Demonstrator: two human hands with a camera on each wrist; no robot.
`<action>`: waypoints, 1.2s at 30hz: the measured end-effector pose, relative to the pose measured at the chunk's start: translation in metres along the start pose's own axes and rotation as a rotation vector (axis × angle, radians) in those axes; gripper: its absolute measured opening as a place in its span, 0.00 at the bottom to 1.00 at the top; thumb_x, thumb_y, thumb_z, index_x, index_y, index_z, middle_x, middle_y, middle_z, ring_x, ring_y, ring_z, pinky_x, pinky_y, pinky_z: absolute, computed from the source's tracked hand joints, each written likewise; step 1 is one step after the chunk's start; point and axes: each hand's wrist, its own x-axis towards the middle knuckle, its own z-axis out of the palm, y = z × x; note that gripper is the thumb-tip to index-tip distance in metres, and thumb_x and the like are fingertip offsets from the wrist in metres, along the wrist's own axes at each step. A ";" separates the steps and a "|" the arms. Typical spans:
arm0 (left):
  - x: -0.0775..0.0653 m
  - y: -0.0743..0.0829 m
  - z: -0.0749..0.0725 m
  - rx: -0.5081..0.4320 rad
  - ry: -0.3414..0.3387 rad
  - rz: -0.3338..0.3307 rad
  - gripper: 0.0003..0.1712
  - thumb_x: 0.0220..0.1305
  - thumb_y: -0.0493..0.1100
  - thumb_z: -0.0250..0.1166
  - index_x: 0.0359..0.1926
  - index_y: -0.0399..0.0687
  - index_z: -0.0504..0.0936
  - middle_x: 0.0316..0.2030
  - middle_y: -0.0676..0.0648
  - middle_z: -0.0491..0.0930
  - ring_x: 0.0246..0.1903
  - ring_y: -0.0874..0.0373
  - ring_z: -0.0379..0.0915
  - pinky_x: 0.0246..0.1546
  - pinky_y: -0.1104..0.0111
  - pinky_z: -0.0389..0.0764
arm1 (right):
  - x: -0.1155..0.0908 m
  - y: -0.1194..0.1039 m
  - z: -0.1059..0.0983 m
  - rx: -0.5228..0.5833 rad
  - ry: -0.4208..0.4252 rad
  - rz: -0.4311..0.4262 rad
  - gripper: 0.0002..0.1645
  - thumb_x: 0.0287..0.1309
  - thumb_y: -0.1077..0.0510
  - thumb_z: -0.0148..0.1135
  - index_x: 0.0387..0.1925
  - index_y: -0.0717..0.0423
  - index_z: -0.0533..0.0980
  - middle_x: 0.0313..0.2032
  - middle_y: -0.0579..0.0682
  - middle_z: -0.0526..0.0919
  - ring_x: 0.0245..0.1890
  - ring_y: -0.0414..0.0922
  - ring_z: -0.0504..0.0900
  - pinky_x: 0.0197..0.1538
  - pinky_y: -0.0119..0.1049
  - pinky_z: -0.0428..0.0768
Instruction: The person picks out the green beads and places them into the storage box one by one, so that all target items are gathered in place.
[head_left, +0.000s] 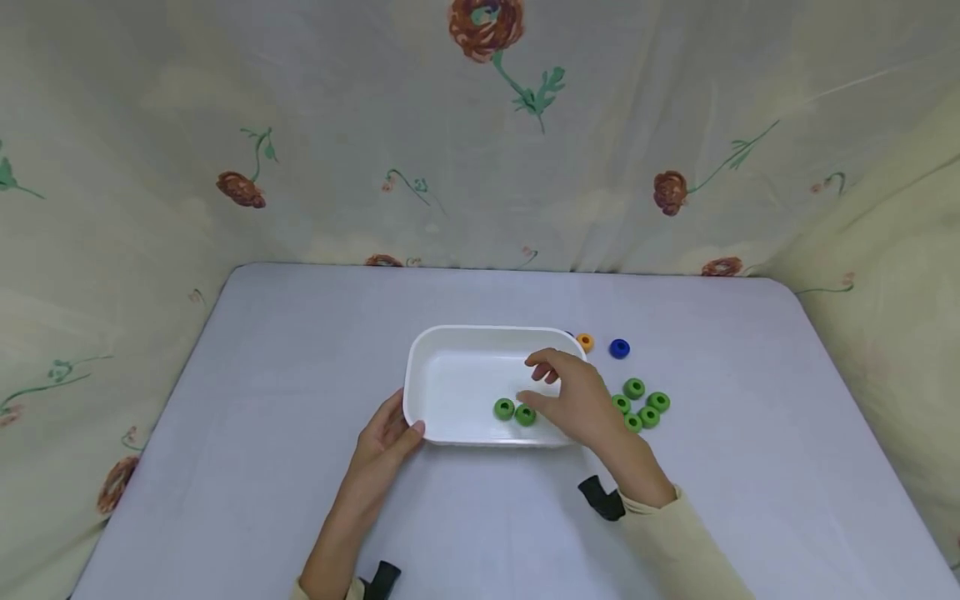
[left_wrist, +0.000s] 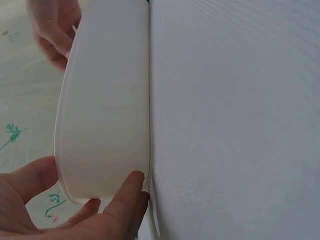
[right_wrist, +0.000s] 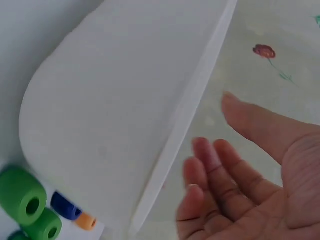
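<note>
A shallow white plastic tray (head_left: 457,383) stands on the table, with two green beads (head_left: 504,409) inside near its front wall. My left hand (head_left: 382,442) holds the tray's left front corner. In the left wrist view its thumb (left_wrist: 37,175) lies at the rim and its fingers (left_wrist: 122,205) press the outer wall low down. Over the tray's right part, my right hand (head_left: 577,398) hovers with fingers loosely bent and parted from the thumb. Nothing shows between them in the right wrist view, where the hand (right_wrist: 245,185) is beside the tray rim.
Several green beads (head_left: 649,417) cluster on the table right of the tray, partly behind my right wrist. Behind them lie a blue bead (head_left: 619,348) and an orange bead (head_left: 585,342), with another dark blue one mostly hidden by the tray. Flower-printed cloth (head_left: 330,192) hangs behind the table.
</note>
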 end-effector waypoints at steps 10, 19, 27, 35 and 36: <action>0.001 -0.001 0.001 -0.002 -0.016 0.002 0.36 0.72 0.38 0.60 0.77 0.50 0.58 0.76 0.43 0.59 0.76 0.46 0.57 0.73 0.55 0.67 | -0.022 0.030 -0.029 0.059 0.277 0.047 0.17 0.60 0.55 0.71 0.49 0.56 0.82 0.38 0.52 0.87 0.41 0.46 0.81 0.40 0.28 0.77; 0.000 0.001 0.000 0.007 -0.008 -0.010 0.36 0.72 0.38 0.60 0.76 0.52 0.59 0.76 0.45 0.60 0.75 0.48 0.59 0.72 0.62 0.69 | -0.046 0.084 -0.036 0.081 0.366 0.242 0.18 0.61 0.51 0.70 0.49 0.56 0.82 0.39 0.52 0.87 0.36 0.33 0.76 0.36 0.21 0.74; 0.000 0.000 0.001 0.007 -0.006 -0.021 0.35 0.72 0.39 0.60 0.76 0.53 0.60 0.75 0.46 0.62 0.75 0.48 0.58 0.73 0.56 0.67 | -0.061 0.111 -0.032 0.061 0.330 0.314 0.17 0.61 0.53 0.70 0.49 0.58 0.82 0.39 0.54 0.87 0.34 0.31 0.75 0.37 0.21 0.75; 0.000 0.000 0.001 0.009 -0.013 -0.016 0.36 0.72 0.39 0.60 0.76 0.53 0.59 0.75 0.46 0.61 0.76 0.48 0.58 0.72 0.60 0.69 | -0.070 0.120 -0.020 0.111 0.325 0.377 0.16 0.60 0.55 0.70 0.48 0.58 0.82 0.39 0.55 0.86 0.33 0.33 0.76 0.35 0.22 0.76; 0.000 0.000 0.001 0.008 -0.015 -0.015 0.36 0.72 0.39 0.60 0.77 0.52 0.58 0.75 0.45 0.61 0.76 0.48 0.57 0.72 0.61 0.69 | -0.071 0.121 -0.018 0.112 0.325 0.388 0.17 0.60 0.54 0.70 0.48 0.58 0.82 0.39 0.55 0.86 0.34 0.33 0.76 0.35 0.22 0.76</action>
